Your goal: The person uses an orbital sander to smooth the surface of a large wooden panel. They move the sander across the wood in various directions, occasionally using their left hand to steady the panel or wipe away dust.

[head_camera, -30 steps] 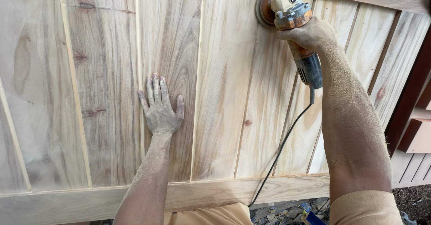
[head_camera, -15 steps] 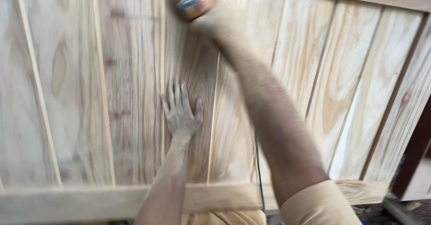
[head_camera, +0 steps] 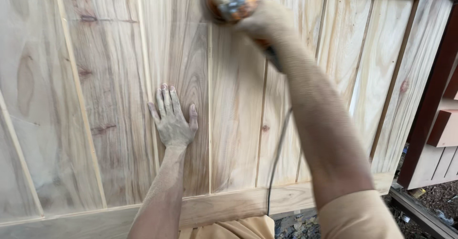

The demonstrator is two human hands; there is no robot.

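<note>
Dust-coated, the left hand [head_camera: 172, 119] lay spread flat against the pale wooden panel [head_camera: 109, 100]. The right hand [head_camera: 265, 22] gripped an orange-and-blue sander [head_camera: 230, 1] — blurred — pressed near the panel's top edge, its dark cord [head_camera: 275, 162] hanging down.

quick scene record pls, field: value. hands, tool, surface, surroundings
left hand: flat on the wooden panel, fingers spread, dusty, holds nothing
right hand: gripping a power sander, blurred, at the panel's upper part
cord: dark, hangs down from the sander across the boards
panel: pale vertical boards with narrow battens, knots and reddish grain, a horizontal rail along the bottom
surroundings: dark red-brown frame at right, debris on the ground below
</note>
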